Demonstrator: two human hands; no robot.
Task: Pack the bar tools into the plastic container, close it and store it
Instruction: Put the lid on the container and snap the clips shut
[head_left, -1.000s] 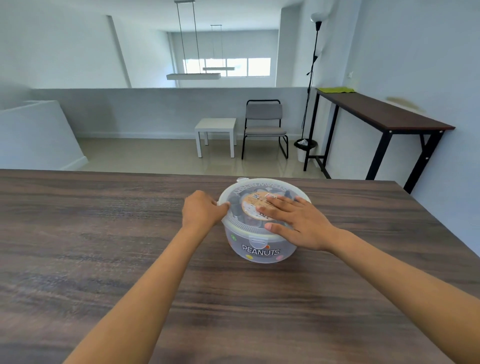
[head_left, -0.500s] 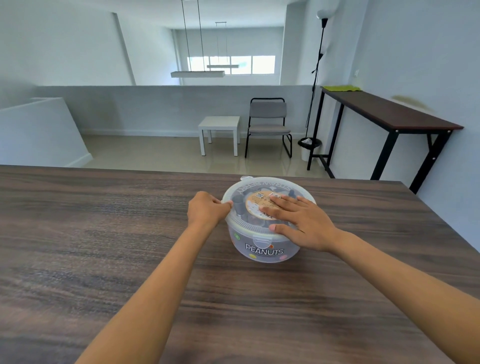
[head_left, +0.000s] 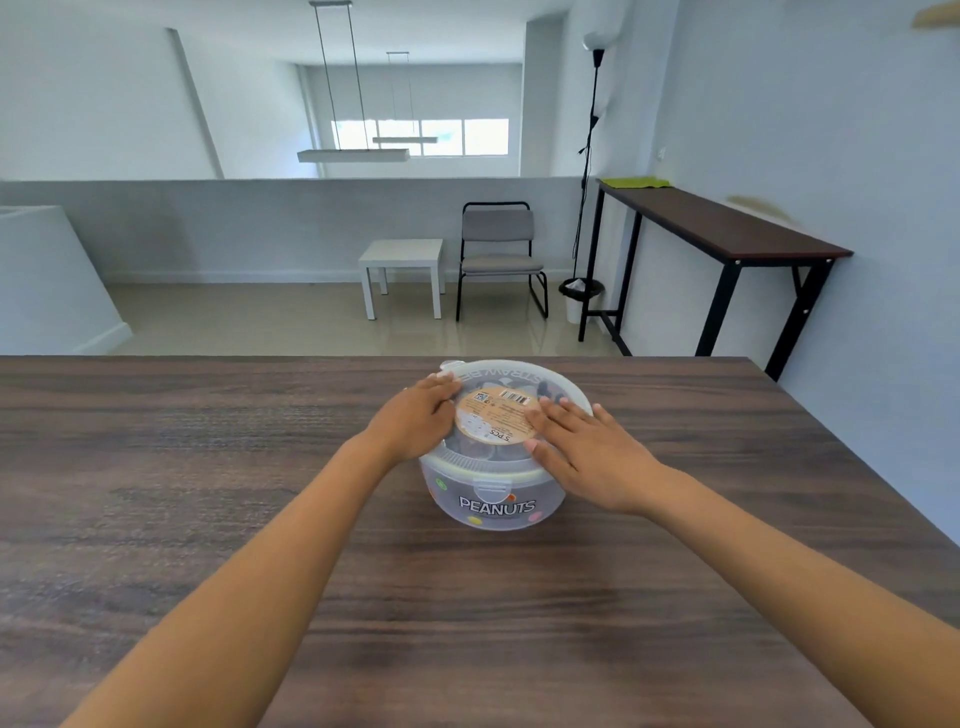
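A round translucent plastic container (head_left: 496, 506) marked PEANUTS stands on the dark wooden table (head_left: 208, 493). Its clear lid (head_left: 519, 371) is on top, with a round tan label (head_left: 493, 415) in the middle. Dark bar tools (head_left: 545, 389) show dimly through the lid. My left hand (head_left: 415, 421) is curled over the lid's left edge, fingers against the label. My right hand (head_left: 587, 457) lies flat on the right side of the lid, fingers spread, thumb along the front rim.
The table's far edge (head_left: 571, 357) runs just behind the container and its right edge (head_left: 857, 457) slants toward me. Beyond stand a grey chair (head_left: 498, 254), a small white side table (head_left: 402, 260), a floor lamp (head_left: 589, 156) and a tall dark console table (head_left: 727, 234).
My left hand has slid from the lid's rim further onto its top. The label appears turned. My right hand stays pressed on the lid.
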